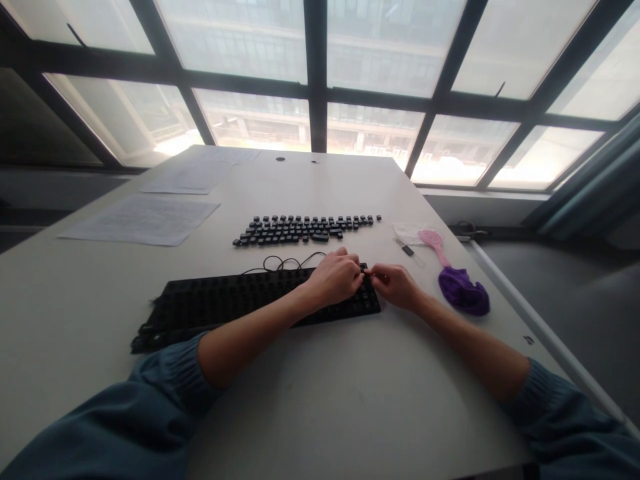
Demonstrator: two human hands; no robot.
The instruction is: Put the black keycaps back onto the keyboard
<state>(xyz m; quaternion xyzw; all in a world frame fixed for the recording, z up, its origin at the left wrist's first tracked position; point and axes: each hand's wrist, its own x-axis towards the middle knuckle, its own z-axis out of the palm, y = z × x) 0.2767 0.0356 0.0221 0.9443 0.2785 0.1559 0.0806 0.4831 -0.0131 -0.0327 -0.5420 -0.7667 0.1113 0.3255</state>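
A black keyboard (210, 300) lies slantwise on the white table, much of its surface bare of keycaps. Over its right end is my left hand (337, 275), fingers curled and closed; what they grip, if anything, is hidden. My right hand (395, 283) comes in from the right at the keyboard's upper right corner. Its thumb and forefinger are pinched together on something too small to make out, close to the left fingertips. Beyond the keyboard, loose black keycaps (290, 230) stand in rows. A thin black cable (280, 263) loops between keycaps and keyboard.
On the right lie a wire keycap puller (407, 251), a pink brush (434, 244), a clear plastic bag (407, 232) and a purple cloth (463, 291). Paper sheets (145, 219) cover the table's left side. The table's right edge (505, 287) runs past the cloth; windows stand behind.
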